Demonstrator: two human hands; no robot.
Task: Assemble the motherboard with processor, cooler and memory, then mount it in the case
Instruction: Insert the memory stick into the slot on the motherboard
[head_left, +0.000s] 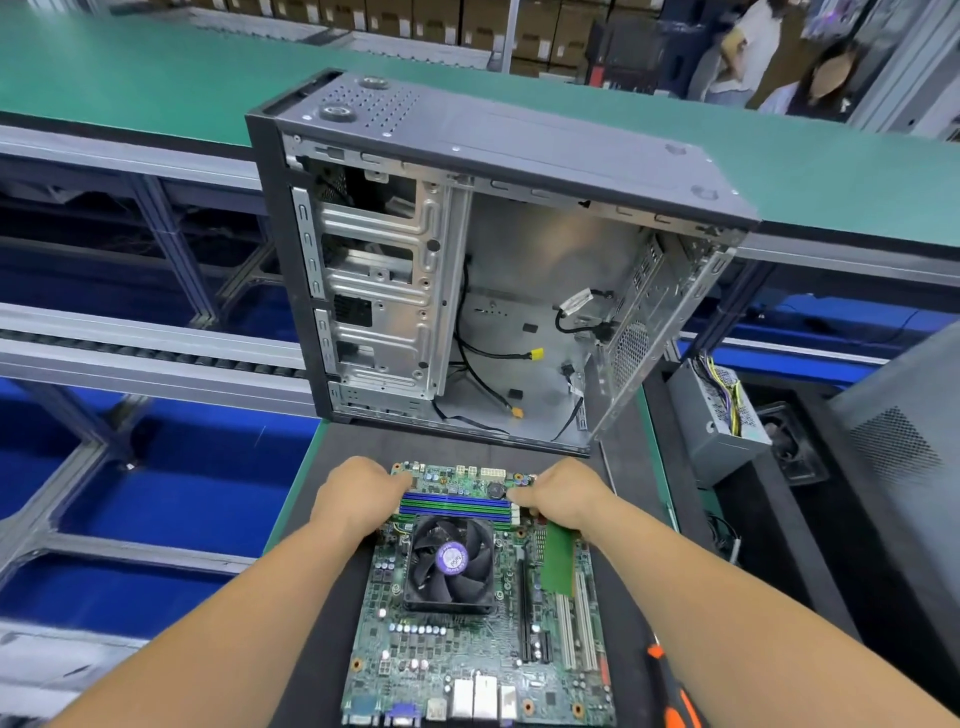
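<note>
Head: hands (363, 499) apparently on memory (457, 506).

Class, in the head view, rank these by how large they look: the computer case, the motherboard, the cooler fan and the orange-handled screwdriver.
1. Computer case, clearly largest.
2. Motherboard, although it lies nearer the camera.
3. Cooler fan.
4. Orange-handled screwdriver: only part shows at the frame's edge, so its place is unsure.
</note>
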